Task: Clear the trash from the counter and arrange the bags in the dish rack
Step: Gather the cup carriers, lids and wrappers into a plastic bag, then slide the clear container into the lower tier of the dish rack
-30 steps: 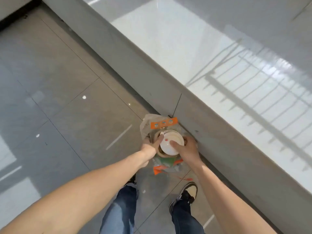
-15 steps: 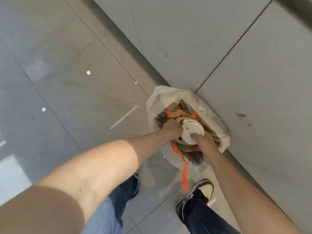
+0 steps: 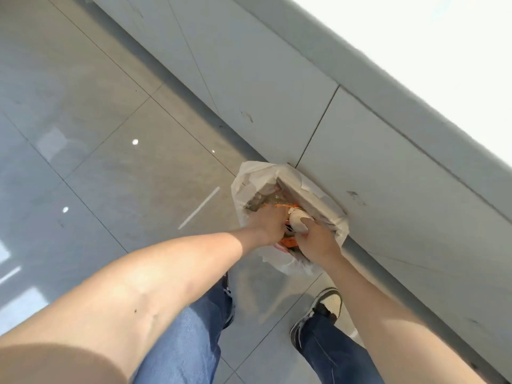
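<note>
Reaching: both arms stretched down and forward into the mouth of a white plastic trash bag [image 3: 250, 180] on the floor.
Left hand [image 3: 268, 223]: sunk past the knuckles among the bag's contents, fingers hidden; closed on something or loose, cannot tell.
Right hand [image 3: 317, 243]: curled around the near edge of a white disposable cup lid [image 3: 299, 218], thumb on its top, gripping it.
Hands: close together, almost touching, at the middle of the bag opening.
Trash bag: open, resting on the grey floor tiles [image 3: 116, 151], pressed against the base of the grey counter front [image 3: 374, 167].
Bag contents: lid on top, orange strips [image 3: 288, 241] beside and below it, a flat pale carton [image 3: 307, 194] along the far side, brownish clutter underneath, too blurred to name.
Counter top [image 3: 432, 54]: bright white, washed out by glare, upper right.
Legs: blue jeans [image 3: 191, 339], right foot in a black-and-white sneaker [image 3: 324, 306] just short of the bag.
Dish rack: out of view.
</note>
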